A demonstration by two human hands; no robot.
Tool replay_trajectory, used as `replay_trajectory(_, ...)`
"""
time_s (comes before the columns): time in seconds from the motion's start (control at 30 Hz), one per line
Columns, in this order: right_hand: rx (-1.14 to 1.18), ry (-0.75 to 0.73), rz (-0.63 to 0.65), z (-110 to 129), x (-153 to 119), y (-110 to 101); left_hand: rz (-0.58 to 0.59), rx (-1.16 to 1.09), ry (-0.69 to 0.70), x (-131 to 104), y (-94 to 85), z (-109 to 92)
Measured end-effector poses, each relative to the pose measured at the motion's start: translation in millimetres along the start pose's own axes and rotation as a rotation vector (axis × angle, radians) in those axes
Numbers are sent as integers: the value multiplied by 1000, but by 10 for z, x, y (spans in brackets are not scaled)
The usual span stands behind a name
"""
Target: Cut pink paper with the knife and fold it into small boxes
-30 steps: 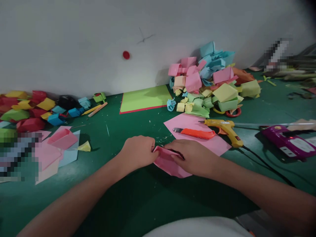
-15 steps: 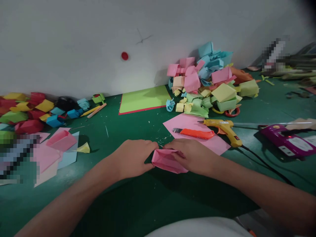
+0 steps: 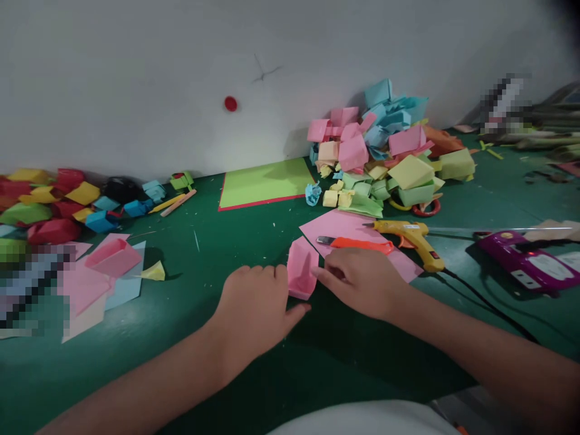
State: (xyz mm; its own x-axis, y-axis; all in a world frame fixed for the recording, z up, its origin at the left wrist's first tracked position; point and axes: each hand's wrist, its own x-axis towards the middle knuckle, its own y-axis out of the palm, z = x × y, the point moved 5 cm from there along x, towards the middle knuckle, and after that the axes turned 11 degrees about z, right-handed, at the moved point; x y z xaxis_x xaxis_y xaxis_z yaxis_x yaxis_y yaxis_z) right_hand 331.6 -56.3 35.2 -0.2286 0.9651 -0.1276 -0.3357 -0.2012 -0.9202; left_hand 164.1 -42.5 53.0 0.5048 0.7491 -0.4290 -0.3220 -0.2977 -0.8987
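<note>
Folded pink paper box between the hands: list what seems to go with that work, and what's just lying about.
Likely in the work:
folded pink paper box, between left hand and right hand
flat pink paper sheet, orange utility knife and yellow glue gun, close by

Apparently just lying about:
crumpled blue paper
green card with red edge
small yellow paper scrap

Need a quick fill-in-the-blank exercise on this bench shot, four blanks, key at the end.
1. The open pink folded-paper box is ____ the left hand and the right hand.
2. The orange-handled cutter lies on a flat ____ paper sheet.
3. The yellow plastic glue gun lies to the ____ of the cutter in the picture.
4. The lime-green rectangular sheet has a ____ strip along its front edge.

Missing words: between; pink; right; red.
</note>
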Motion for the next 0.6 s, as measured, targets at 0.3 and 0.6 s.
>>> replay_trajectory(0.3,11,-24,45,15,34,86,50,-261,114,82,-44,121)
replay_trajectory(0.6,162,-28,-9,-61,76,98,-22,-783,119,336,4,391)
